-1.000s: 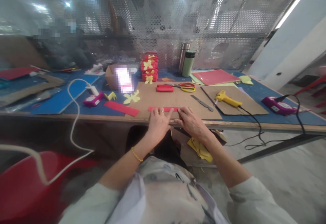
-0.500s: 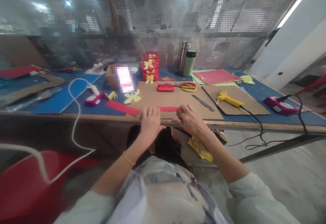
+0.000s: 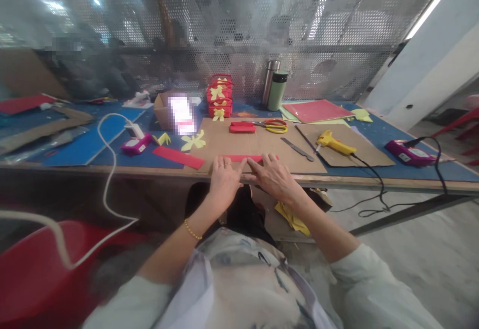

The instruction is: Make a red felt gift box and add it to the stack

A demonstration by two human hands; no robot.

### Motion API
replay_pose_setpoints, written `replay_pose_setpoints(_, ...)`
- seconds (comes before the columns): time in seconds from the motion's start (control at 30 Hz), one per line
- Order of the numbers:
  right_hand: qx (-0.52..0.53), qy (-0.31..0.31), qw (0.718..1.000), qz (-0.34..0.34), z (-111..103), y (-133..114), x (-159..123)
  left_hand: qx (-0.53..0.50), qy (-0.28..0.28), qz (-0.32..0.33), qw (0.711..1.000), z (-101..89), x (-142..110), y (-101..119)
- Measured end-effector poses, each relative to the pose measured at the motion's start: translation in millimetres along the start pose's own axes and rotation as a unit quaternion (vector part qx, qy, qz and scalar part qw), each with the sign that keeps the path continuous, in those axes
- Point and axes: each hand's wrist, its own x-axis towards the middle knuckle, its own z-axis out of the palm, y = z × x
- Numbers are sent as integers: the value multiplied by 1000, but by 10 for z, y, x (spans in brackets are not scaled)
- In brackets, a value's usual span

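A narrow red paper strip (image 3: 239, 159) lies on the brown cardboard sheet (image 3: 217, 139) near the table's front edge. Both hands press on it, so much of it is covered. My left hand (image 3: 224, 179) has its fingertips on the left end, with the thumb toward the middle. Toward the right end, my right hand (image 3: 273, 176) bends its fingers over the strip, and the two thumbs nearly meet. A second red strip (image 3: 179, 158) lies flat to the left. Beyond my hands are a folded red piece (image 3: 242, 128) and scissors (image 3: 275, 126) with red and yellow handles.
A metal blade (image 3: 297, 149) and a yellow glue gun (image 3: 335, 143) with a trailing cable lie to the right. Red boxes with yellow bows (image 3: 220, 97) are stacked behind. Two flasks (image 3: 277, 91) stand at the back. Power sockets (image 3: 136, 144) sit left and right.
My right thumb and my left thumb have come together over the middle of the strip. My right hand has shifted slightly; its fingers now reach along the strip.
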Motion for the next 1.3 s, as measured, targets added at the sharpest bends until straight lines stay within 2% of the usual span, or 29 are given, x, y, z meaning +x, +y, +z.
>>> replay_pose_setpoints(0.33, 32, 62, 998, 7, 122, -26, 27, -30, 2, -4, 1000, -15, 65, -35)
replay_pose_setpoints(0.53, 37, 73, 997, 7, 128, -10, 19, -78, 65, 5, 995, 70, -79, -270)
replay_pose_setpoints(0.67, 50, 61, 997, 12, 125, 14, 4, -76, 80, 8, 994, 73, -115, -388)
replay_pose_setpoints(0.93, 61, 81, 995, 18, 183, 36, 1, -49, 96, 8, 994, 36, -35, -343)
replay_pose_setpoints(1.03, 74, 68, 995, 9, 157, 162, 47, -45, 79, 9, 996, 12, 63, -405)
replay_pose_setpoints(1.17, 125, 24, 991, -44, 160, 450, 165, -65, 71, 28, 995, -20, 233, -521)
replay_pose_setpoints(1.3, 188, 59, 979, -49, 286, 647, 248, -74, 70, 49, 994, -37, 319, -586)
